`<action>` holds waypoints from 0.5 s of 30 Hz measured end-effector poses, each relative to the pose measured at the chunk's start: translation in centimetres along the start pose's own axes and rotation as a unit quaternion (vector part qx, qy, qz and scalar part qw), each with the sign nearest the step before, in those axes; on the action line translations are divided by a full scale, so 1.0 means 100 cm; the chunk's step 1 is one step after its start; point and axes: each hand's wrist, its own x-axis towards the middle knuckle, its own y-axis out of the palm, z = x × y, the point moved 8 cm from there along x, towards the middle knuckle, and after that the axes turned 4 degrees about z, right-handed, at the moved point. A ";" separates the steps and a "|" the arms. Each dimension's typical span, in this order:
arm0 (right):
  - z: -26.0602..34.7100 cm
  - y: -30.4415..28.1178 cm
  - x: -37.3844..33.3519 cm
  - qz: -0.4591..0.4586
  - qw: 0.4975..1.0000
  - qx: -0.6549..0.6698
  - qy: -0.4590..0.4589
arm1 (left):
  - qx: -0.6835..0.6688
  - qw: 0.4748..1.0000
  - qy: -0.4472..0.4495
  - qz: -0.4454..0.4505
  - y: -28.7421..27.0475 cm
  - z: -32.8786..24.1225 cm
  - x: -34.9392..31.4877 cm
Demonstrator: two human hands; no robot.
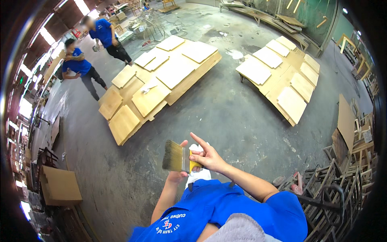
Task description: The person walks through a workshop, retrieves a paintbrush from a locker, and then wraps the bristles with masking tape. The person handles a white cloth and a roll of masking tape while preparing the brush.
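Observation:
In front of my body is a wide paintbrush [173,156] with dark-tipped bristles, a metal band and a yellow handle, its bristles pointing left. My right hand [208,158] has its thumb and some fingers closed on the yellow handle, while the index finger stretches out forward. Behind the brush, my left hand [176,176] is against the band and handle. The brush covers most of that hand; only a fingertip above it and part of the palm and fingers below show.
Pale wooden panels [176,72] lie in rows on a low platform ahead, and more panels [257,70] on another to the right. Two people in blue shirts [103,32] stand far left. A cardboard box [60,186] sits at left; stacked wooden frames [334,189] crowd the right.

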 end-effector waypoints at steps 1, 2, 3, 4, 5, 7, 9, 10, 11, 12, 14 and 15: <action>0.007 -0.027 0.034 -0.022 1.000 -0.007 0.010 | -0.033 0.999 0.026 0.008 -0.022 -0.002 0.036; 0.021 -0.059 0.067 -0.073 0.993 -0.089 -0.001 | -0.007 0.999 0.012 -0.048 -0.055 0.001 0.073; 0.035 -0.089 0.099 -0.105 0.981 -0.163 0.015 | 0.011 0.997 0.018 -0.072 -0.080 -0.001 0.111; 0.053 -0.121 0.127 -0.147 0.957 -0.247 0.037 | 0.021 0.994 0.046 -0.096 -0.107 -0.007 0.152; 0.095 -0.147 0.150 -0.202 0.900 -0.382 -0.057 | 0.062 0.991 0.027 -0.116 -0.131 -0.011 0.193; 0.174 -0.192 0.178 -0.286 0.765 -0.541 -0.199 | 0.100 0.988 -0.011 -0.117 -0.173 -0.019 0.285; 0.228 -0.264 0.192 -0.370 0.749 -0.514 -0.194 | 0.148 0.984 -0.064 -0.076 -0.212 -0.029 0.387; 0.246 -0.310 0.194 -0.419 0.765 -0.460 -0.166 | 0.174 0.980 -0.073 -0.062 -0.235 -0.036 0.439; 0.259 -0.358 0.192 -0.473 0.770 -0.403 -0.144 | 0.238 0.968 -0.063 -0.049 -0.259 -0.046 0.491; 0.266 -0.403 0.192 -0.491 0.794 -0.323 -0.154 | 0.300 0.952 -0.054 -0.035 -0.286 -0.053 0.543; 0.275 -0.492 0.187 -0.565 0.760 -0.284 -0.150 | 0.401 0.914 -0.049 -0.035 -0.349 -0.057 0.639; 0.277 -0.535 0.186 -0.593 0.741 -0.269 -0.164 | 0.450 0.888 -0.075 -0.062 -0.387 -0.051 0.679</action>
